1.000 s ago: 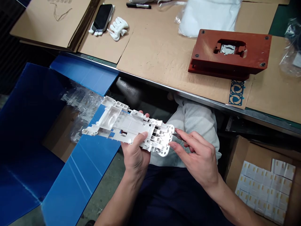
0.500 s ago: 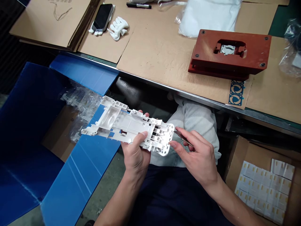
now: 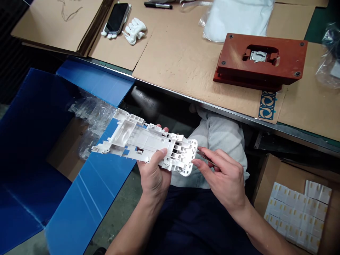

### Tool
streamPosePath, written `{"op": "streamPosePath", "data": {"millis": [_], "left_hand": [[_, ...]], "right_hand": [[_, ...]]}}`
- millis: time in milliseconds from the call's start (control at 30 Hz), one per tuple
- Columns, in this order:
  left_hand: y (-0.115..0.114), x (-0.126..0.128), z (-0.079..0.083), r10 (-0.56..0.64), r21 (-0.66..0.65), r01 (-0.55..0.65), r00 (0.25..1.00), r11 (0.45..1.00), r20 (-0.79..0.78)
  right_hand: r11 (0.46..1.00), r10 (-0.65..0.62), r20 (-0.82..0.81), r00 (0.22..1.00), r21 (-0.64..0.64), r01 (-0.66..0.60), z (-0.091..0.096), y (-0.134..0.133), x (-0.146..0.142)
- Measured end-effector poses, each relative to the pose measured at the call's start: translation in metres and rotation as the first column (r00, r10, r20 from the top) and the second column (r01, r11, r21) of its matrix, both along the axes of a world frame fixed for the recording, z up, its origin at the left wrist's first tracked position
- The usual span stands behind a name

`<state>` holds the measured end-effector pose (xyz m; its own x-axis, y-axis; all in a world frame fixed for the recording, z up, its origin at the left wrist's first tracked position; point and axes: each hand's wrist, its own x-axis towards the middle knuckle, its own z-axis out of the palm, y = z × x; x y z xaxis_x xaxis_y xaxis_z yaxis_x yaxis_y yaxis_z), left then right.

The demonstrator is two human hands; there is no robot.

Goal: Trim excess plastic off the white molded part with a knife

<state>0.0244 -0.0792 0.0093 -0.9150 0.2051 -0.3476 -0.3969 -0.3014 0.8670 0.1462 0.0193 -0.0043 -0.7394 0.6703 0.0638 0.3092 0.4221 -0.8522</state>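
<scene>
A long white moulded plastic frame [image 3: 148, 140] with slots, ribs and clips lies tilted above my lap. My left hand [image 3: 156, 173] is closed around its lower edge, thumb on top, with fingertips showing behind the far side. Against the frame's rounded right end, my right hand [image 3: 225, 173] pinches a thin metal blade [image 3: 205, 157] between thumb and fingers. The blade's tip meets the rim there; its other end is mostly hidden by the hand.
On the left stands an open blue box [image 3: 87, 198] with bagged clear-wrapped parts [image 3: 92, 117]. A red-brown fixture [image 3: 262, 65] sits on the cardboard-covered bench [image 3: 172, 63], near white gloves [image 3: 134, 31] and a phone [image 3: 117, 18]. Lower right, a carton [image 3: 268, 170] holds white pieces.
My right hand has shifted very slightly down and right, the blade's tip staying at the frame's rounded end. My left hand and the frame are almost unmoved.
</scene>
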Motion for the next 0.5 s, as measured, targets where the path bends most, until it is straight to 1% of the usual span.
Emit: {"op": "streamPosePath", "data": {"millis": [267,500], "left_hand": [[0.0010,0.0011,-0.0031,0.019,0.017,-0.018,1.000,1.000,-0.014],[0.0010,-0.0008,-0.0050,0.015,0.024,-0.014,1.000,1.000,-0.020]], "right_hand": [[0.998,0.002,-0.028,1.000,0.055,0.000,-0.0008,-0.0016,0.0001],[1.000,-0.008,-0.027,1.000,0.023,0.009,-0.0012,-0.0007,-0.0002]]}}
